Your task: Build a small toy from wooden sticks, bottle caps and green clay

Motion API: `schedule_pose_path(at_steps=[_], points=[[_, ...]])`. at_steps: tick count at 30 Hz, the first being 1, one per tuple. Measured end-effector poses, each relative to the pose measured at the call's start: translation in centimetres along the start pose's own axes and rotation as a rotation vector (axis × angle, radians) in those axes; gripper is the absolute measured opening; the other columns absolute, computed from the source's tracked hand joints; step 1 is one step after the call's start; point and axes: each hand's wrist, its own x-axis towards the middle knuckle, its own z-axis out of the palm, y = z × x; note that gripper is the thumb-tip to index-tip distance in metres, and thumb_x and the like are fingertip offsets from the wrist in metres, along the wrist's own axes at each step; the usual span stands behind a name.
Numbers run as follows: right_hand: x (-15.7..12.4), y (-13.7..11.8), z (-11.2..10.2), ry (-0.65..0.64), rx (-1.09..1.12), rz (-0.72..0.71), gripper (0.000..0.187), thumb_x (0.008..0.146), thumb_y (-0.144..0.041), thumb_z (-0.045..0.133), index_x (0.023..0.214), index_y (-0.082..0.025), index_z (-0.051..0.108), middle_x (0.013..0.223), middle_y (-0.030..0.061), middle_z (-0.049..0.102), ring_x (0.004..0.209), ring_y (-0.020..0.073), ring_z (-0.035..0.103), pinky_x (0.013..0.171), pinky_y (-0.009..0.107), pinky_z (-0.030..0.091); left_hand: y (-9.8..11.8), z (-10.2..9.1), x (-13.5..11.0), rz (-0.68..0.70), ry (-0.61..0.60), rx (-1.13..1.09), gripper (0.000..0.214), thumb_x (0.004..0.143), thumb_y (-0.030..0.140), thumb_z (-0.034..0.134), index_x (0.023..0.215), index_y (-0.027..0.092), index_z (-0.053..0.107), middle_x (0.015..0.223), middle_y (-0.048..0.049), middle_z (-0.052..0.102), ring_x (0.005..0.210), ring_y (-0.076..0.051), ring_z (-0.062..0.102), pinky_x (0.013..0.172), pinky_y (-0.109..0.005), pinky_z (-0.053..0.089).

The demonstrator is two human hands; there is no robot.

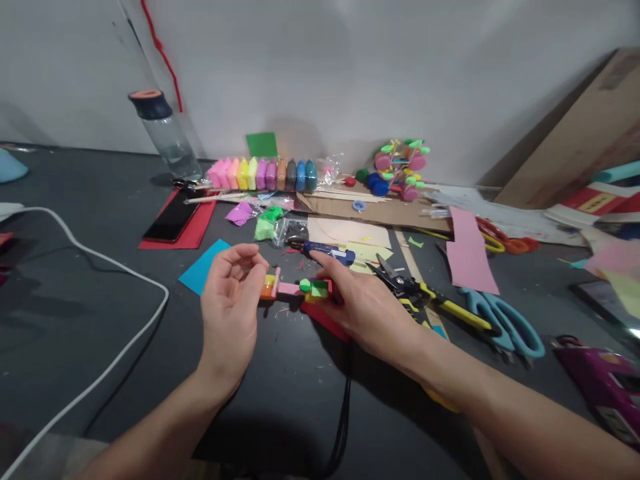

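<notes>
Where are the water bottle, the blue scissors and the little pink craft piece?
Water bottle (173, 141): head view, on its clear body.
Blue scissors (493, 312): head view, on the handle.
Pink craft piece (289, 288): head view, on its pink middle bar.

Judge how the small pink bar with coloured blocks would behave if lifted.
Probably light: the small pink bar with coloured blocks looks thin. Possibly fragile at joints; left hand and right hand flank its ends. Flat-sided, unlikely to roll.
</notes>
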Motion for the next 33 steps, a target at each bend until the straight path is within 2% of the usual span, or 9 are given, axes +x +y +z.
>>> schedule_pose_path(at_steps=[3,6,8,12,15,22,27,30,33], points=[[-0.5,-0.8,-1.5,0.086,0.034,0.073,0.062,0.087,-0.021,0.064,0.144,-0.018,0.040,0.104,0.0084,0.075,0.066,0.0172,0.067,0.060,0.030,0.053,0.0,-0.2,0.3,0.067,0.114,-0.051,0.016,0.086,0.023,0.065,0.102,0.021,0.059,0.098,-0.0013,0.060,0.092,-0.012,0.060,0.080,-0.023,0.049],[-1.4,-1.5,-3.0,0.196,0.147,0.181,0.060,0.086,-0.025,0.066,0.141,-0.022,0.042,0.098,0.0053,0.074,0.061,0.0152,0.063,0.056,0.028,0.051,0.3,-0.1,0.1,-0.057,0.120,-0.154,0.018,0.092,0.033,0.057,0.106,0.023,0.057,0.114,-0.0046,0.059,0.107,-0.015,0.059,0.085,-0.026,0.050],[-2.2,-2.0,-3.6,0.258,0.231,0.218,0.059,0.086,-0.026,0.067,0.140,-0.026,0.043,0.096,0.0036,0.072,0.060,0.0145,0.062,0.055,0.027,0.051,0.5,0.4,-0.8,-0.218,-0.032,-0.211,0.027,0.093,0.042,0.054,0.112,0.023,0.057,0.124,-0.0075,0.059,0.113,-0.018,0.059,0.087,-0.030,0.052],[-3.6,-3.1,-3.6,0.328,0.234,0.142,0.059,0.086,-0.022,0.066,0.139,-0.026,0.041,0.101,0.0047,0.069,0.062,0.0141,0.061,0.054,0.026,0.052,0.6,1.3,-2.9,-0.462,-0.497,-0.363,0.043,0.082,0.040,0.071,0.121,0.023,0.060,0.131,-0.0105,0.062,0.118,-0.024,0.061,0.092,-0.038,0.054],[-4.1,-3.8,-3.0,0.357,0.158,0.088,0.058,0.086,-0.021,0.067,0.138,-0.025,0.043,0.106,0.0063,0.069,0.065,0.0147,0.062,0.054,0.026,0.051,0.6,1.3,-3.4,-0.583,-0.628,-0.437,0.044,0.083,0.040,0.071,0.122,0.023,0.062,0.127,-0.0108,0.065,0.115,-0.025,0.064,0.094,-0.040,0.054],[-4.6,-3.7,-2.2,0.336,0.148,0.050,0.055,0.089,-0.031,0.068,0.137,-0.023,0.044,0.108,0.0071,0.070,0.075,0.0177,0.068,0.064,0.028,0.058,0.1,0.7,-2.5,-0.734,-0.608,-0.510,0.033,0.081,0.030,0.077,0.113,0.027,0.069,0.100,-0.0040,0.073,0.080,-0.016,0.070,0.061,-0.023,0.057],[-4.8,-3.3,-2.9,0.354,0.231,-0.003,0.036,0.094,-0.037,0.062,0.128,-0.028,0.053,0.115,0.0057,0.066,0.102,0.0196,0.067,0.083,0.030,0.058,-0.2,1.1,-2.7,-0.717,-0.580,-0.518,0.029,0.078,0.027,0.080,0.106,0.025,0.074,0.093,-0.0024,0.071,0.077,-0.013,0.066,0.066,-0.022,0.057],[-4.8,-3.1,-3.0,0.438,0.217,-0.037,0.021,0.095,-0.027,0.062,0.115,-0.025,0.061,0.116,0.0068,0.065,0.107,0.0177,0.065,0.089,0.029,0.056,-0.1,1.5,-2.7,-0.686,-0.556,-0.485,0.029,0.076,0.025,0.082,0.104,0.025,0.076,0.097,-0.0029,0.068,0.076,-0.012,0.063,0.061,-0.020,0.055],[-4.7,-3.1,-2.7,0.473,0.179,-0.038,0.017,0.092,-0.022,0.066,0.109,-0.022,0.065,0.114,0.0076,0.066,0.106,0.0169,0.065,0.090,0.029,0.055,-0.1,1.6,-2.8,-0.700,-0.553,-0.466,0.028,0.077,0.022,0.080,0.104,0.025,0.075,0.102,-0.0032,0.068,0.074,-0.012,0.062,0.060,-0.021,0.056]])
